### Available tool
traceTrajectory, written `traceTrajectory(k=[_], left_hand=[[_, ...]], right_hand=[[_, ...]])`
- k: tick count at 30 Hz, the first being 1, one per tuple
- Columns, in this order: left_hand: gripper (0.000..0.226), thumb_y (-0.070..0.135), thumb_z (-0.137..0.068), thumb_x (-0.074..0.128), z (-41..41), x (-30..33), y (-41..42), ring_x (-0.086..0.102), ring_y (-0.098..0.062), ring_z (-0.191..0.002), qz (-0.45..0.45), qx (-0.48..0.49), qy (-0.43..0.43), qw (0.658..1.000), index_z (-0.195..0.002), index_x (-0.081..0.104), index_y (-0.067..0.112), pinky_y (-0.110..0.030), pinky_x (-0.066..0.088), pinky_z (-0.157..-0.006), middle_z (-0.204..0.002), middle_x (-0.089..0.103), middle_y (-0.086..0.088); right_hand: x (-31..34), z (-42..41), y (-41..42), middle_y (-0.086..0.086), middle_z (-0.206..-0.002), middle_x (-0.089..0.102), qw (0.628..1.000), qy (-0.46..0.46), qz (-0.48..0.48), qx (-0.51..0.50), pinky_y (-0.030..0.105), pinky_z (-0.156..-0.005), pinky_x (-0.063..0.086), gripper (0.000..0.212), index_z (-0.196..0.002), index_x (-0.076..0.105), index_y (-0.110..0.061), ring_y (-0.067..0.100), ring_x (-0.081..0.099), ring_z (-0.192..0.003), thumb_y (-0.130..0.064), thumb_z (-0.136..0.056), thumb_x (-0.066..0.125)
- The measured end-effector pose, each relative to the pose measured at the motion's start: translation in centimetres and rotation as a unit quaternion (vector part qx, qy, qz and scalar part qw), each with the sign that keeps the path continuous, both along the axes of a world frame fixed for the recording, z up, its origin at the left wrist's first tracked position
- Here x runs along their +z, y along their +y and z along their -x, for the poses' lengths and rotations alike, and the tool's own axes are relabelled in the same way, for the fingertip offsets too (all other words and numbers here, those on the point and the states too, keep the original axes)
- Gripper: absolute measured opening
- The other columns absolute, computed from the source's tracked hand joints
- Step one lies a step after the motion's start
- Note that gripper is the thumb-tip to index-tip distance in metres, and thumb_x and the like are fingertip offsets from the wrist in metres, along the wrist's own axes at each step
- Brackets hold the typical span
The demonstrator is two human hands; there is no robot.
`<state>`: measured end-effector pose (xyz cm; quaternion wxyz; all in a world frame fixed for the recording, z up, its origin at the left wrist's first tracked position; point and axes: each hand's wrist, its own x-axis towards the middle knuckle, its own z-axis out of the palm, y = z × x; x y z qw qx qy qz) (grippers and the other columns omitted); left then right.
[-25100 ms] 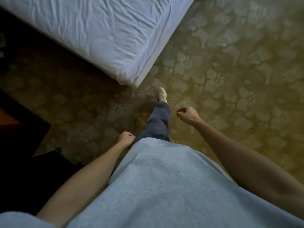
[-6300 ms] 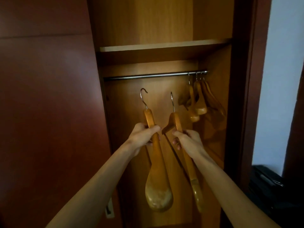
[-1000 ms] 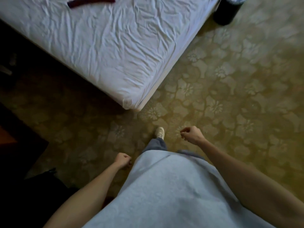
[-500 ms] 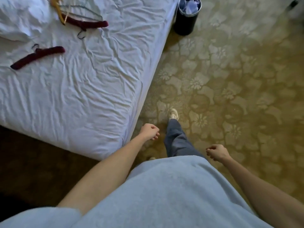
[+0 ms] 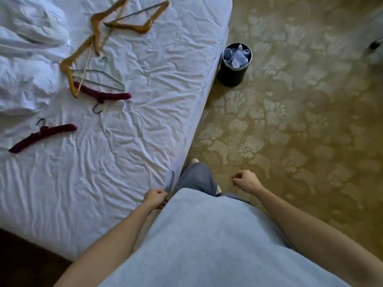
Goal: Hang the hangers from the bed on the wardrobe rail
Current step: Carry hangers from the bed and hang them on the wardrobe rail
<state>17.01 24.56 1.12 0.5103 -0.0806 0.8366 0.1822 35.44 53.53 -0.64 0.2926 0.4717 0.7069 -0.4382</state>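
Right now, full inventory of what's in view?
wooden hangers: three, tan, far end of bed, overlapping.
wire hanger: one, grey, between wooden and padded ones.
padded hangers: two, dark red, one mid-bed, one nearer left edge.
bed sheet: white, wrinkled.
bedding heap: white, top left.
bin: one, black, on floor beside bed.
carpet: tan, floral.
hands: left over bed edge, right over carpet; both loosely curled, holding nothing.

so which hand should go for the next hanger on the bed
Left, probably. The left hand is over the bed edge, on the side where the dark red hanger lies. The right hand is over the carpet. Both are empty.
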Motion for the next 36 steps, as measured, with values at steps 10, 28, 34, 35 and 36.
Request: traceTrajectory(k=[10, 28, 34, 35, 36], left_hand=[[0.026, 0.008, -0.094, 0.055, 18.3, -3.5, 10.6, 0.055, -0.018, -0.053, 0.008, 0.049, -0.053, 0.997, -0.069, 0.061, 0.008, -0.022, 0.046, -0.049, -0.062, 0.06, -0.006], [0.021, 0.014, -0.095, 0.053, 48.9, -2.5, 42.9, 0.068, -0.015, -0.066, -0.132, 0.111, -0.011, 0.985, -0.088, 0.071, 0.008, -0.027, 0.055, -0.057, -0.087, 0.076, -0.007], [0.02, 0.014, -0.092, 0.051, 57.7, -4.7, 44.7, 0.066, -0.01, -0.059, -0.092, 0.211, 0.017, 0.973, -0.086, 0.07, 0.012, -0.023, 0.054, -0.053, -0.078, 0.074, -0.002], [0.02, 0.014, -0.092, 0.051, 59.3, -5.4, 44.9, 0.066, -0.011, -0.059, -0.09, 0.225, 0.024, 0.97, -0.085, 0.07, 0.012, -0.024, 0.055, -0.054, -0.077, 0.073, -0.002], [0.021, 0.014, -0.092, 0.051, 61.0, -6.1, 45.0, 0.066, -0.013, -0.058, -0.088, 0.239, 0.035, 0.966, -0.085, 0.071, 0.011, -0.026, 0.056, -0.056, -0.077, 0.074, -0.002]], right_hand=[[0.2, 21.3, 15.2, 0.003, -0.088, 0.075, 0.997, -0.034, -0.029, 0.056, 0.029, -0.069, 0.053, 0.019, -0.1, 0.077, -0.012, 0.017, 0.068, -0.079, -0.018, -0.088, 0.063], [-1.1, 50.2, 35.2, 0.009, -0.08, 0.075, 0.986, -0.072, -0.032, 0.149, 0.034, -0.066, 0.054, 0.017, -0.079, 0.077, -0.008, 0.015, 0.062, -0.064, -0.015, -0.084, 0.062], [-2.4, 67.5, 35.8, -0.004, -0.08, 0.071, 0.962, 0.012, 0.021, 0.272, 0.023, -0.058, 0.046, 0.013, -0.096, 0.073, -0.02, 0.013, 0.063, -0.069, -0.018, -0.087, 0.063], [-3.0, 70.2, 35.9, -0.005, -0.08, 0.069, 0.956, 0.021, 0.026, 0.291, 0.021, -0.055, 0.043, 0.014, -0.099, 0.072, -0.019, 0.01, 0.06, -0.065, -0.02, -0.089, 0.062], [-3.7, 72.8, 35.9, -0.006, -0.081, 0.067, 0.95, 0.029, 0.027, 0.309, 0.02, -0.054, 0.041, 0.016, -0.102, 0.072, -0.019, 0.009, 0.059, -0.063, -0.022, -0.09, 0.061]])
